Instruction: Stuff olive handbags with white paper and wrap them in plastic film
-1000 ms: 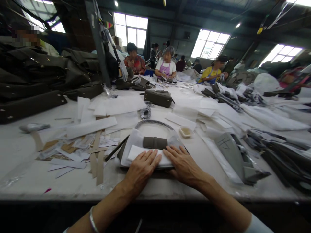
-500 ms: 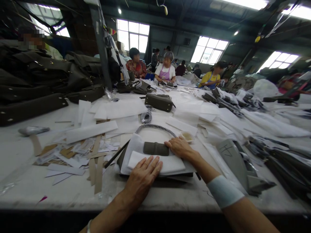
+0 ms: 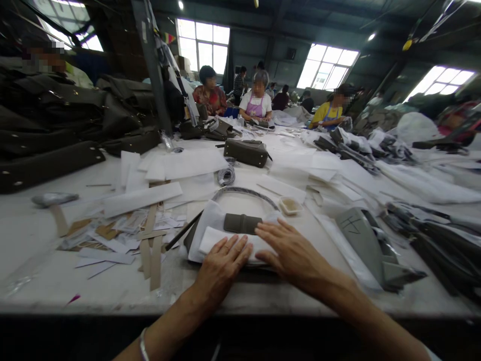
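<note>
A dark olive handbag point(image 3: 191, 241) lies flat on the table in front of me, mostly covered by white wrapping sheet. Its wrapped handle point(image 3: 246, 190) arches away at the far side. A folded white pad point(image 3: 211, 241) rests on the bag, just below the olive flap tab point(image 3: 237, 223). My left hand point(image 3: 224, 260) lies flat on the pad with fingers stretched out. Beside it my right hand point(image 3: 295, 253) is open, fingers spread over the right end of the pad and near the tab; whether it presses there I cannot tell.
Paper and card scraps point(image 3: 112, 235) are strewn to the left. A small tub point(image 3: 290, 205) stands beyond my right hand. Right of it lies a grey marked holder point(image 3: 356, 233). Another olive bag point(image 3: 246, 152) sits farther back. Dark bags are piled left point(image 3: 48, 165); co-workers sit opposite.
My right hand has come off the tab's right edge and moved down and nearer my left hand, its fingers now spread. My left hand stays on the pad. The view has shifted slightly.
</note>
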Demonstrator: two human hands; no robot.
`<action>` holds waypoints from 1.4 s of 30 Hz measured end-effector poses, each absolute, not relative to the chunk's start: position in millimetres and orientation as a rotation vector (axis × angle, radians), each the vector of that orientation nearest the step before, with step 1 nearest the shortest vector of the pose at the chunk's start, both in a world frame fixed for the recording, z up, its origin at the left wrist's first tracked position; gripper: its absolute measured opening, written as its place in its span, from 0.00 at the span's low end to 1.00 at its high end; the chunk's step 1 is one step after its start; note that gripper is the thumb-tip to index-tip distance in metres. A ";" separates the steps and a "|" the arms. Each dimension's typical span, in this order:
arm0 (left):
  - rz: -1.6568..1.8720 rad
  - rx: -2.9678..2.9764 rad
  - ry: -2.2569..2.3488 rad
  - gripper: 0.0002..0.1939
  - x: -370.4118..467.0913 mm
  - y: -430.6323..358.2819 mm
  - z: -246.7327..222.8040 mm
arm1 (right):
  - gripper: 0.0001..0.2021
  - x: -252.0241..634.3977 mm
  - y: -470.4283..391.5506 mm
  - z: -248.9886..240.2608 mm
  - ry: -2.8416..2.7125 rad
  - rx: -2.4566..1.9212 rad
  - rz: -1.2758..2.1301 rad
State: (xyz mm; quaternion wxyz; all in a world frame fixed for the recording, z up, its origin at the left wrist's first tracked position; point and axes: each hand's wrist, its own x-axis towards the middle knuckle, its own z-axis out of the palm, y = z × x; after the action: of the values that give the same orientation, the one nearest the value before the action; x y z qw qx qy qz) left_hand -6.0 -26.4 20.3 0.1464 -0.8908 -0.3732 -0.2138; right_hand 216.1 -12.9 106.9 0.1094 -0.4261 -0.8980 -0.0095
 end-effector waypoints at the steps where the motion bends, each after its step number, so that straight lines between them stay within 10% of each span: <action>1: -0.619 -2.559 -1.081 0.20 -5.4 -26.8 19.6 | 0.23 211.5 -26.6 95.0 -2.638 -1.226 -0.079; 14: -0.653 -2.839 -1.312 0.22 -18.3 -6.3 68.9 | 0.27 200.9 -45.5 27.4 -2.387 -1.181 -0.473; 25: 0.052 -2.730 -1.608 0.19 -47.8 88.2 96.4 | 0.28 199.4 -44.3 25.9 -2.378 -1.195 -0.419; 32: -0.223 -2.803 -1.443 0.22 -42.3 47.0 123.5 | 0.26 200.2 -45.4 29.3 -2.391 -1.211 -0.317; 42: -0.628 -2.400 -0.867 0.22 -10.3 -42.2 16.3 | 0.18 197.2 -46.8 23.5 -2.247 -1.088 -0.382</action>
State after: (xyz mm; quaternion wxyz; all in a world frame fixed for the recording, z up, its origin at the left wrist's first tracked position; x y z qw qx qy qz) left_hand -10.3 -42.2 16.3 0.2538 -0.8834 -0.3192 -0.2311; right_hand 197.2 -46.8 23.5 0.3033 -0.4106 -0.8477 -0.1443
